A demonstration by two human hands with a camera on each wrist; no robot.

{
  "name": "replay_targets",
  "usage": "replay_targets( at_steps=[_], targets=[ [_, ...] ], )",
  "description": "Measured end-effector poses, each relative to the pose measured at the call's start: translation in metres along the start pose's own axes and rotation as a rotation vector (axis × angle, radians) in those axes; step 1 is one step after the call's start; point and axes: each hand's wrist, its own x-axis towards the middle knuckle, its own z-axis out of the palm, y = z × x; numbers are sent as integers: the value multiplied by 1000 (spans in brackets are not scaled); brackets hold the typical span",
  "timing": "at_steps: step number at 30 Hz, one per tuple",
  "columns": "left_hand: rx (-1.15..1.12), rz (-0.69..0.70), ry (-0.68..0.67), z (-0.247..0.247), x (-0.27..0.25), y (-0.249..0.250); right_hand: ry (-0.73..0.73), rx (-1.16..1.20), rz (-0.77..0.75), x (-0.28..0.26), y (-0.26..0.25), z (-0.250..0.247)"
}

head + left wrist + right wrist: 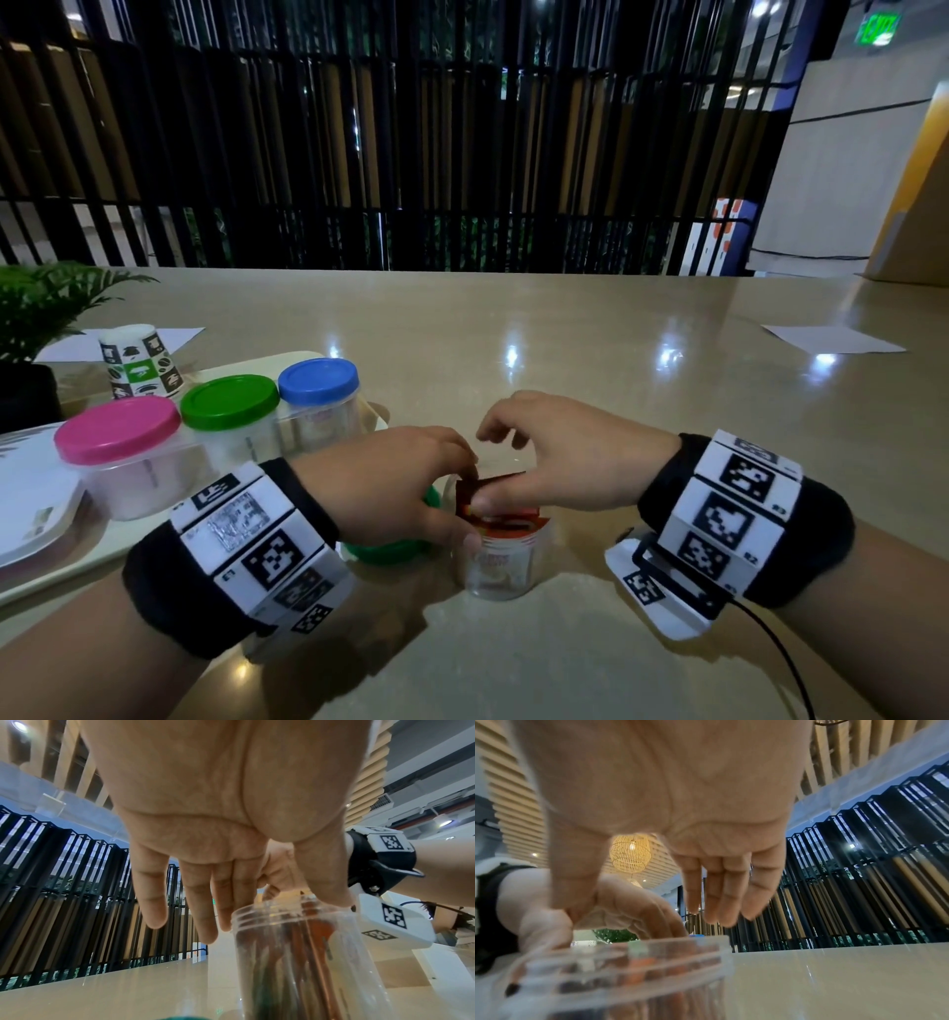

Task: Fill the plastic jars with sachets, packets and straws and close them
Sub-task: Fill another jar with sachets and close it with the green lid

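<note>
Three jars, with the pink lid, the green lid and the blue lid, stood closed on the tray to the left, so most of the task looked done. The open jar stood on the table near its front edge, packed with red sachets, its loose lid beside it. It remained to seat them and close it. The left hand held the rim, fingers curled; the right hand pressed the sachets down with its thumb, other fingers loosely spread.
</note>
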Motion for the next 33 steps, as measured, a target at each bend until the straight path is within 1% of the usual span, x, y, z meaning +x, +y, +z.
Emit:
replay_targets(
  at_steps=[3, 5, 10, 13, 16, 18, 20, 23, 25, 30, 33],
  targets=[
    [-24, -4, 24, 1, 0, 0, -154, 10, 27, -6, -3, 4],
    [-63, -9, 41, 1, -1, 1, -173, 44, -11, -5, -2, 10],
    [-140, -36, 54, 3, 0, -1, -118, 32, -8, -5, 0, 20],
    [-179, -78, 29, 2, 1, -3, -87, 11, -1, -6, 1, 22],
    [-165, -163, -52, -6, 0, -14, -68, 0, -9, -7, 2, 23],
    [-111, -220, -92, -9, 2, -24, -55, 12, -17, -8, 2, 23],
    [-54, -263, -163, -7, 6, -30, -46, 31, -13, -9, 2, 24],
    [-3, -281, -299, 2, 13, -33, -40, 44, -5, -9, 2, 25],
    [32, -270, -338, 9, 16, -35, -39, 46, -2, -9, 2, 25],
    [101, -254, -335, 17, 21, -37, -41, 53, 14, -9, 2, 25],
    [68, -269, -293, 12, 17, -44, -51, 61, 19, -9, 1, 24]
  ],
)
